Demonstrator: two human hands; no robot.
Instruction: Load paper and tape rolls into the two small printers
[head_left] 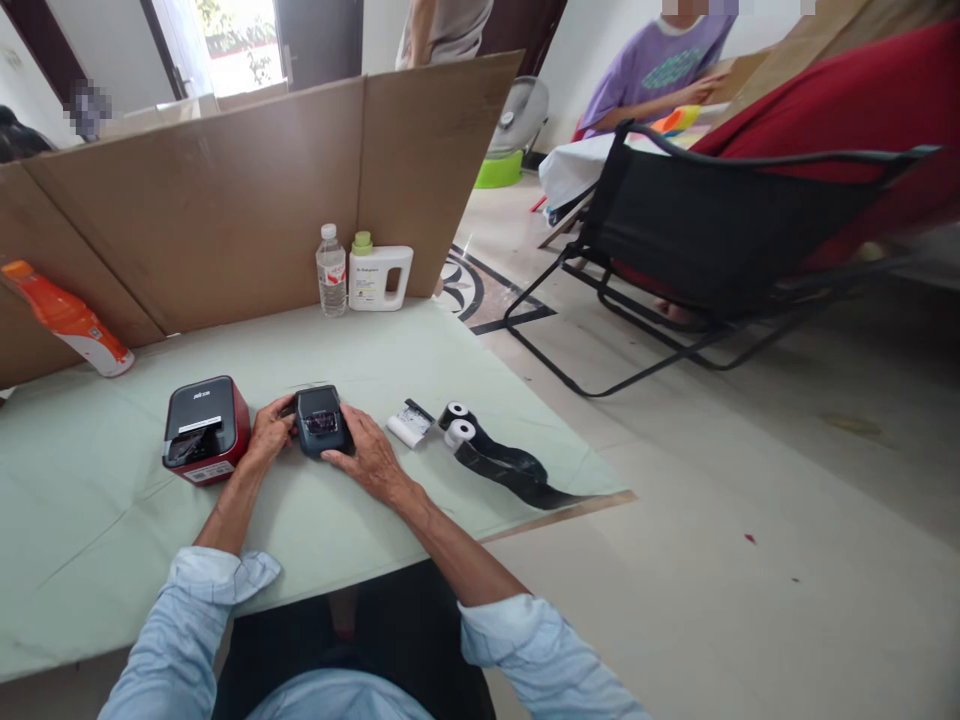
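Observation:
A small dark label printer [322,424] stands on the table between my hands. My left hand [271,432] grips its left side with bent fingers. Along its right side lies my right hand [369,455], the thumb at the near edge. Left of my left hand is a larger red and black printer [207,430]. To the right of my right hand are two paper rolls, a white one [460,432] and another [453,411] behind it, with black strips [517,478] trailing off them. A short piece of printed white paper [411,424] curls beside the rolls.
A cardboard panel [247,200] borders the back of the table [300,350]. Before it stand an orange bottle [71,320], a clear bottle [331,272] and a white jug [380,278]. A black folding chair [720,220] is at right; people are beyond.

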